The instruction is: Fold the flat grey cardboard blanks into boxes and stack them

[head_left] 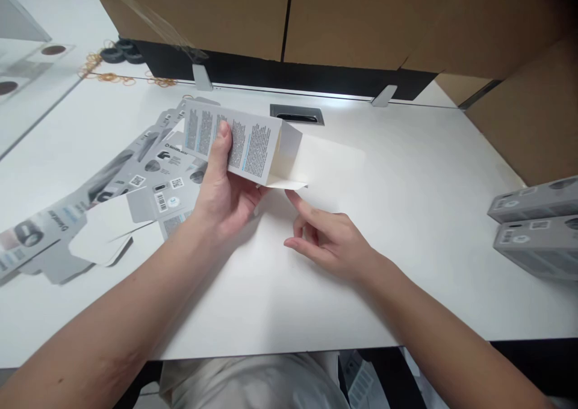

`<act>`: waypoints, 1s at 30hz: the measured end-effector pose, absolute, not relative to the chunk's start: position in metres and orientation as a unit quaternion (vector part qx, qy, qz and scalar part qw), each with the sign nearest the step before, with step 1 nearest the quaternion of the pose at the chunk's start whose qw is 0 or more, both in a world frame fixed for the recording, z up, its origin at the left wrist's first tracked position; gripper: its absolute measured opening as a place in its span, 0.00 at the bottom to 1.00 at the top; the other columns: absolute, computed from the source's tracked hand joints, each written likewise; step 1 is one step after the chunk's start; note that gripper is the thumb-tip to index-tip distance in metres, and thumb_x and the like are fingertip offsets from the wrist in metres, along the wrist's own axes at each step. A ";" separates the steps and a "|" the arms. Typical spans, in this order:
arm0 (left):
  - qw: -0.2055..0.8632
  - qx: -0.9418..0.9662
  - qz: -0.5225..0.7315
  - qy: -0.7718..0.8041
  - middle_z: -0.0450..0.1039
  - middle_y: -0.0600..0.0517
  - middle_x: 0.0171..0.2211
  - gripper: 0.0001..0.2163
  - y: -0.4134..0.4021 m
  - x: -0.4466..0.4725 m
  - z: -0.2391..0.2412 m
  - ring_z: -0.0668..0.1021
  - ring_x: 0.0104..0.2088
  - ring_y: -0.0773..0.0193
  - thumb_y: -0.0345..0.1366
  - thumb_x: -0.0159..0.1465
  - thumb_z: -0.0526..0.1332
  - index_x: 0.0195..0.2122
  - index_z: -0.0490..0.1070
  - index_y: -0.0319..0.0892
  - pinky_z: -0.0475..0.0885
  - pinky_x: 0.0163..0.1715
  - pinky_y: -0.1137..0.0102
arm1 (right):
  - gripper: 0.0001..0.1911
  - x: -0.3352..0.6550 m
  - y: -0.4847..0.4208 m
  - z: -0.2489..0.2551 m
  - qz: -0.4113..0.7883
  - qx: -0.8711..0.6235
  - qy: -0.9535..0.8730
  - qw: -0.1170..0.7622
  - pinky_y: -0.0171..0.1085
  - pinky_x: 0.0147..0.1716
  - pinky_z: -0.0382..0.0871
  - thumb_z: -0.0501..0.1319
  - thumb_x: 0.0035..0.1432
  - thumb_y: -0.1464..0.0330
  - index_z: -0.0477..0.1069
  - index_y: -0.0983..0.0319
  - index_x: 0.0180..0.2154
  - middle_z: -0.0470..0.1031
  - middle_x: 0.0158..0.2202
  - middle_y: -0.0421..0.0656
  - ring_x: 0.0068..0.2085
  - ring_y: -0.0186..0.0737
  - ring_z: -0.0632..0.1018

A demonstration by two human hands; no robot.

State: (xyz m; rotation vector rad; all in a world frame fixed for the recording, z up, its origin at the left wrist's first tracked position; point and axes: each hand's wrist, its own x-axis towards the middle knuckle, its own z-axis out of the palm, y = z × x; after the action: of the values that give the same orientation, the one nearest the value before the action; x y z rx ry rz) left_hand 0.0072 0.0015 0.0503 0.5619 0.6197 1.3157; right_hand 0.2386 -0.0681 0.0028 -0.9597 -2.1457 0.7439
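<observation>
My left hand (221,186) grips a grey printed carton (248,147), its thumb on the text-covered side and its fingers beneath. The carton is opened into a box shape, and its right end gapes with pale flaps sticking out. My right hand (334,240) is below that end, index finger stretched to the underside of the lower flap. Its thumb stands apart and the other fingers are curled, with nothing held. Left of the carton lies a spread pile of flat, unfolded cartons (135,183), partly hidden by my left hand and arm.
Two formed grey boxes (537,246) stand at the right edge. Brown cardboard panels (343,20) rise along the back, with white clips (201,78) at their foot. A socket recess (297,114) is set into the white table (406,264). Rubber bands (111,79) and black rolls (121,52) lie back left.
</observation>
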 end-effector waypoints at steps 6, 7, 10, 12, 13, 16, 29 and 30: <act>0.711 0.224 0.597 0.296 0.92 0.52 0.60 0.19 0.002 0.007 0.051 0.87 0.71 0.45 0.58 0.77 0.78 0.61 0.87 0.55 0.89 0.53 0.65 | 0.38 0.239 -0.068 0.002 0.285 -0.373 -0.817 0.334 0.36 0.36 0.79 0.66 0.89 0.50 0.62 0.50 0.90 0.80 0.38 0.36 0.28 0.37 0.69; 0.711 0.213 0.600 0.299 0.93 0.52 0.59 0.20 0.003 0.007 0.052 0.87 0.71 0.45 0.57 0.75 0.79 0.61 0.87 0.57 0.89 0.54 0.64 | 0.39 0.239 -0.068 0.002 0.287 -0.375 -0.814 0.338 0.36 0.36 0.79 0.66 0.89 0.51 0.61 0.49 0.90 0.79 0.38 0.35 0.28 0.37 0.69; 0.709 0.190 0.613 0.294 0.93 0.54 0.58 0.19 0.004 0.005 0.055 0.87 0.72 0.46 0.55 0.74 0.81 0.62 0.87 0.59 0.89 0.57 0.64 | 0.40 0.239 -0.069 0.003 0.296 -0.382 -0.802 0.350 0.36 0.35 0.78 0.67 0.89 0.53 0.59 0.46 0.91 0.79 0.39 0.35 0.29 0.37 0.70; 0.710 0.186 0.613 0.291 0.93 0.54 0.59 0.19 0.004 0.005 0.056 0.87 0.72 0.46 0.53 0.74 0.81 0.63 0.87 0.59 0.90 0.57 0.64 | 0.41 0.240 -0.069 0.004 0.307 -0.387 -0.796 0.351 0.37 0.36 0.78 0.68 0.88 0.53 0.57 0.45 0.91 0.78 0.38 0.34 0.29 0.37 0.70; 0.712 0.187 0.611 0.293 0.93 0.54 0.60 0.20 0.003 0.005 0.057 0.87 0.71 0.46 0.52 0.74 0.81 0.64 0.87 0.60 0.90 0.57 0.63 | 0.42 0.240 -0.069 0.005 0.313 -0.391 -0.793 0.347 0.37 0.36 0.78 0.68 0.88 0.53 0.57 0.46 0.91 0.78 0.38 0.34 0.30 0.38 0.70; 0.714 0.197 0.600 0.302 0.92 0.52 0.62 0.22 0.000 0.008 0.057 0.87 0.70 0.45 0.52 0.74 0.81 0.66 0.86 0.58 0.91 0.56 0.61 | 0.44 0.240 -0.069 0.006 0.337 -0.402 -0.784 0.333 0.38 0.37 0.79 0.68 0.87 0.53 0.54 0.48 0.92 0.77 0.37 0.34 0.31 0.38 0.73; 0.715 0.211 0.584 0.322 0.91 0.52 0.52 0.14 -0.007 0.020 0.051 0.90 0.56 0.55 0.53 0.81 0.75 0.52 0.86 0.48 0.86 0.47 0.69 | 0.54 0.232 -0.071 0.012 0.431 -0.428 -0.741 0.285 0.38 0.34 0.74 0.73 0.83 0.54 0.46 0.48 0.94 0.73 0.32 0.30 0.29 0.38 0.72; 0.714 0.208 0.585 0.322 0.91 0.52 0.51 0.14 -0.008 0.020 0.051 0.90 0.54 0.56 0.52 0.81 0.75 0.52 0.86 0.48 0.86 0.46 0.69 | 0.55 0.230 -0.071 0.012 0.438 -0.428 -0.739 0.282 0.38 0.34 0.73 0.73 0.83 0.55 0.45 0.49 0.94 0.72 0.31 0.30 0.28 0.38 0.71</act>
State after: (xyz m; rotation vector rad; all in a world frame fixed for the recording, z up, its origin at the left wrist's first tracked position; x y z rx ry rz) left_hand 0.0202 -0.0075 0.0507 0.4619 0.7136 1.2967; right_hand 0.2304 -0.0709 0.0125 -1.1453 -1.9789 1.1724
